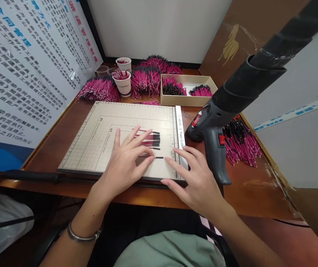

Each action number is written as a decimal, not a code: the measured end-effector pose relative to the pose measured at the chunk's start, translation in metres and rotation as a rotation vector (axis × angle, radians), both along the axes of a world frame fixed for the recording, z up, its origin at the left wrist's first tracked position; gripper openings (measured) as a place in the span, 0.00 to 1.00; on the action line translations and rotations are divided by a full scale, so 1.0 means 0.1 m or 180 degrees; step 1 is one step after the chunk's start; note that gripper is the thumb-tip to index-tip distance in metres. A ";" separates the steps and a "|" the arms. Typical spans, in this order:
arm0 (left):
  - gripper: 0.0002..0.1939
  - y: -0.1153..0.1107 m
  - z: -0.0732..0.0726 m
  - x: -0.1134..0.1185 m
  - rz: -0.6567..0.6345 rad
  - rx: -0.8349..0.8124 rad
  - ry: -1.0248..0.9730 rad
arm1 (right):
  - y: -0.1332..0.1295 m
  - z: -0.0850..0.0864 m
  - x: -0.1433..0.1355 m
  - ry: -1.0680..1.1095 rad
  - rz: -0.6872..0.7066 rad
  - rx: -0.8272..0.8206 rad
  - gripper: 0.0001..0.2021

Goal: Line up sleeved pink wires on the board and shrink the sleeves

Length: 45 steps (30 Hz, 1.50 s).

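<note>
Left hand [125, 161] presses wires [151, 139] on cutter board [100, 137]

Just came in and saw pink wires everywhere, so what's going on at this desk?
A person sits at a wooden desk with both hands on a paper cutter board. The left hand lies flat on a row of short pink wires with black tips, one wire lying apart at its fingertips. The right hand rests open by the cutter's ruler edge. A heat gun stands beside it. More wire bundles fill paper cups, a cardboard box and piles.
</note>
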<state>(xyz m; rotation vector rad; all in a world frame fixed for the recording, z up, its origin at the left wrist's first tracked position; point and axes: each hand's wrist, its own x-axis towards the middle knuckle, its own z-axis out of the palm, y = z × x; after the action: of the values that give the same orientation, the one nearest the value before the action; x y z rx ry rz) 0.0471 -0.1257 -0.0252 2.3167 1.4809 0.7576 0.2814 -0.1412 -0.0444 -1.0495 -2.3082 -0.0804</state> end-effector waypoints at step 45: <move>0.12 -0.07 0.03 0.00 0.0059 -0.0127 -0.0026 | -0.02 -0.13 0.02 0.0659 0.0252 -0.0112 0.23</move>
<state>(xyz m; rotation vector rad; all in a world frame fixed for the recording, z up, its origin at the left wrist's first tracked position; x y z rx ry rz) 0.0467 -0.1325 -0.0222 2.2710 1.5020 0.7347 0.2836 -0.1431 -0.0573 -0.9360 -2.1668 0.0964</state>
